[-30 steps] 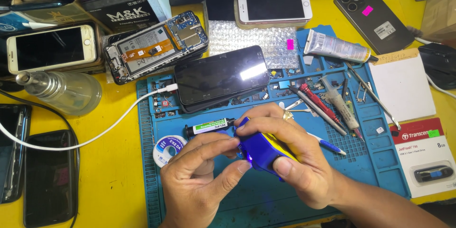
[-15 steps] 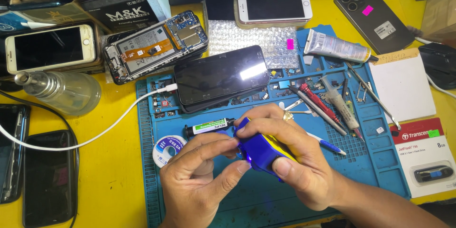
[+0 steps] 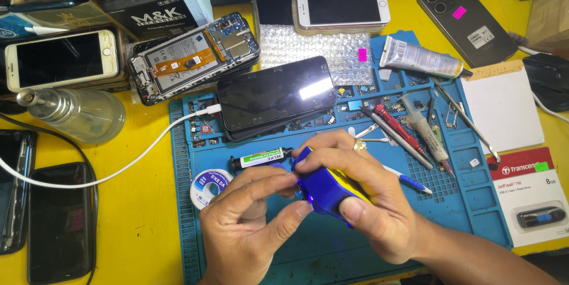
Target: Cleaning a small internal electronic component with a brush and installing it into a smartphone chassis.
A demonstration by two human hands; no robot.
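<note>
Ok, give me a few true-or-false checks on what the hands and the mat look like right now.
1. The right hand grips a blue and yellow tool. True.
2. The left hand rests flat on the yellow table. False: it is raised over the blue mat, fingers at the tool.
3. A white cable is plugged into the black phone. True.
4. The opened phone lies on the mat's right edge. False: it lies at the upper left.

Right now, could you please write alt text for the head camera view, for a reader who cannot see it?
Two hands, left hand and right hand, hold a small blue and yellow device over a blue repair mat on a yellow table. Above them a dark phone lies screen up with a white cable plugged in, beside an opened phone, tools and a glue tube.
</note>
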